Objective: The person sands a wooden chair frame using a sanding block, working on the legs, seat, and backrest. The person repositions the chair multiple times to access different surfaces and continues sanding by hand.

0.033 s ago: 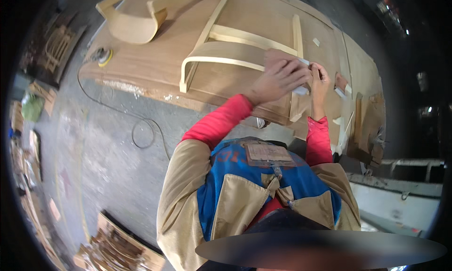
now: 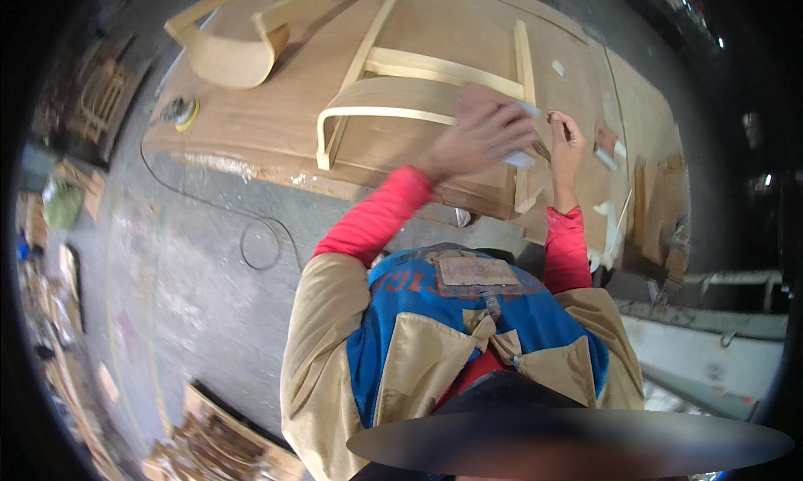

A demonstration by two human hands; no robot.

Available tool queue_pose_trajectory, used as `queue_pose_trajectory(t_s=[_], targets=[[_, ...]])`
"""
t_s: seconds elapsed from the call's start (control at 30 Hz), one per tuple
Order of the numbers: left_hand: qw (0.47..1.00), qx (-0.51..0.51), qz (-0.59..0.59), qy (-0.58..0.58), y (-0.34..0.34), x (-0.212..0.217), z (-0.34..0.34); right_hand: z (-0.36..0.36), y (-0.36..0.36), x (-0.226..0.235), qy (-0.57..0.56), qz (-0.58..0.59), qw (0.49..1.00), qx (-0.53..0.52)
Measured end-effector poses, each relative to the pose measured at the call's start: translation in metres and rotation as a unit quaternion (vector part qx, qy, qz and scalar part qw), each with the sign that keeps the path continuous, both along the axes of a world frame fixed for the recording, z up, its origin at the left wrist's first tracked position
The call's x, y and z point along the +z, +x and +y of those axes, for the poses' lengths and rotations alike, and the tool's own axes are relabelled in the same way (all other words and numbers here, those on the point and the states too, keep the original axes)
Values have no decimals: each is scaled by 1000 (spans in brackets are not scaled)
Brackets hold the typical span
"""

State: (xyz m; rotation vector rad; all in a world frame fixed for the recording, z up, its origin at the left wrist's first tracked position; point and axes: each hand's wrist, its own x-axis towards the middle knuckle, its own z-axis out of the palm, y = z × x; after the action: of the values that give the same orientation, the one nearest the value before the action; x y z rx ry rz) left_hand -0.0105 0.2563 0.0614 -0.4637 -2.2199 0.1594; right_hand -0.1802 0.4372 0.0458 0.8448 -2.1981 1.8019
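Left hand (image 2: 489, 138) hides part of bentwood frame (image 2: 389, 94), right hand (image 2: 569, 150) nearby; can't tell either grip. Disc sander (image 2: 184, 115) lies by worktop's (image 2: 242, 131) left edge.

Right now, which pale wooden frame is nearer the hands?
The middle frame, alongside the left hand; the other frame lies upper left, near the yellow-rimmed tool.

A scuffed grey floor (image 2: 201, 280) is overlooked by a brown-topped counter (image 2: 242, 123). Wooden pieces (image 2: 219, 447) are stacked at lower left, a green bundle (image 2: 63, 207) is set farther up, and the dark right side is dotted with small lights (image 2: 767, 180).
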Motion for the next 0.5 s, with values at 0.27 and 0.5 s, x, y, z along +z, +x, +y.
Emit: queue_pose_trajectory(t_s=[0.27,0.5], targets=[[998,53,-1,31,51,-33,-103,53,7,-63,51,-40,996,58],[986,26,-163,-37,-70,-40,93,71,0,-91,21,-44,985,163]])
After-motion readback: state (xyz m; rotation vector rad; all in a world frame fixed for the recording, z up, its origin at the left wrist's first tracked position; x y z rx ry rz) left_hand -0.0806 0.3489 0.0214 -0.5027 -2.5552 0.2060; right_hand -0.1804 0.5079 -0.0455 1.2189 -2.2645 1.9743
